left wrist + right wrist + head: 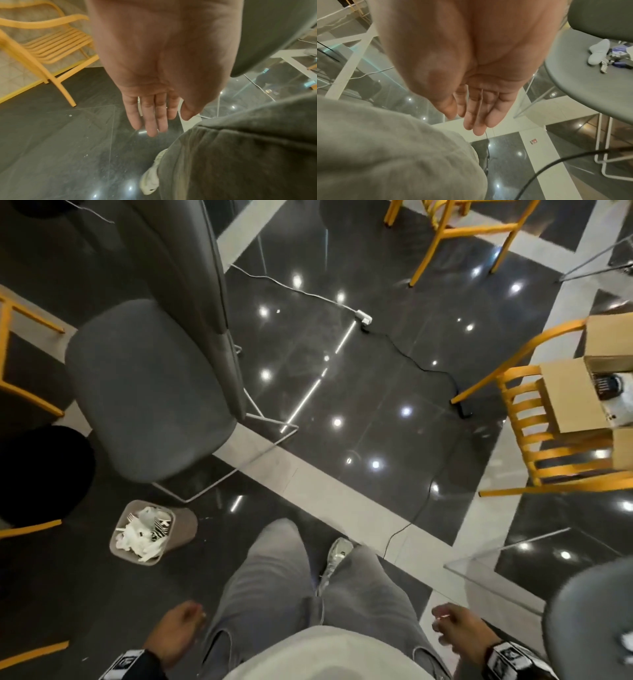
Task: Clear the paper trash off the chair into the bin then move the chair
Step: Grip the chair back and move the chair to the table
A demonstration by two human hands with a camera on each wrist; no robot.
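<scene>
A grey upholstered chair (147,392) on a white wire frame stands on the dark floor at the left of the head view, and its seat is bare. Just in front of it a small grey bin (186,525) holds crumpled white paper trash (137,539). My left hand (181,628) hangs by my left thigh with straight, relaxed fingers (150,121) and holds nothing. My right hand (448,628) hangs by my right thigh, fingers (477,121) loose, also empty. Both hands are well short of the chair and bin.
Yellow slatted chairs (548,433) stand at the right, top and left edges; the right one carries cardboard boxes (575,392). A black cable (424,371) and a white power strip (363,318) lie on the floor ahead. Another grey chair (590,86) at my right holds small items.
</scene>
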